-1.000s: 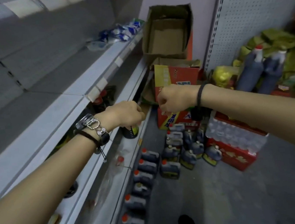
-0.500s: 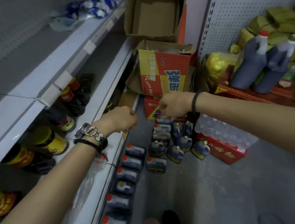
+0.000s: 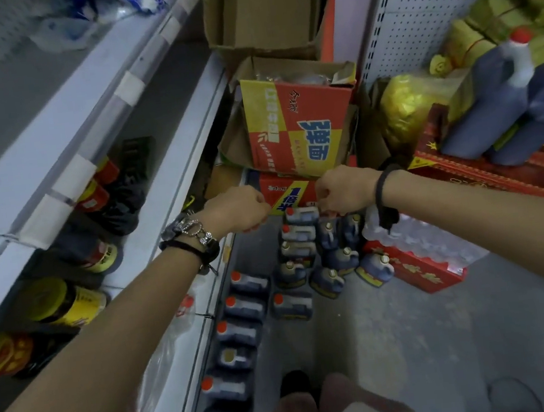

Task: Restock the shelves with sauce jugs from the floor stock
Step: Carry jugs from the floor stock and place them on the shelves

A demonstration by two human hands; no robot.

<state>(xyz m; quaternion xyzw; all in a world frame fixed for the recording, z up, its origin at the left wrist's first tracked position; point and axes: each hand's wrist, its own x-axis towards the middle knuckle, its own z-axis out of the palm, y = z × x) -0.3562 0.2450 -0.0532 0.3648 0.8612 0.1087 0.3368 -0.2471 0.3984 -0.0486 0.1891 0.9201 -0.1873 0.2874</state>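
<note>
Several dark sauce jugs with red or pale caps stand on the floor: one row (image 3: 242, 311) along the shelf base and a cluster (image 3: 301, 236) in front of the stacked boxes. My left hand (image 3: 237, 209) hangs in a loose fist above the edge of the lower shelf (image 3: 191, 167), with nothing seen in it. Fingers curled, my right hand (image 3: 344, 194) hovers over the far end of the cluster, close to a jug top (image 3: 302, 216); whether it touches the jug is hidden. Stocked jars and bottles (image 3: 72, 306) lie on the lower shelf at left.
Red and yellow cartons (image 3: 299, 128) are stacked against the wall with an open brown box (image 3: 261, 7) on top. A shrink-wrapped water pack (image 3: 421, 249) sits on a red carton at right. Two large dark jugs (image 3: 502, 95) stand further right. My foot (image 3: 294, 386) is on the grey floor.
The view has tilted down and both hands have dropped from shelf height toward the floor jugs. The right hand now overlaps the far end of the cluster.
</note>
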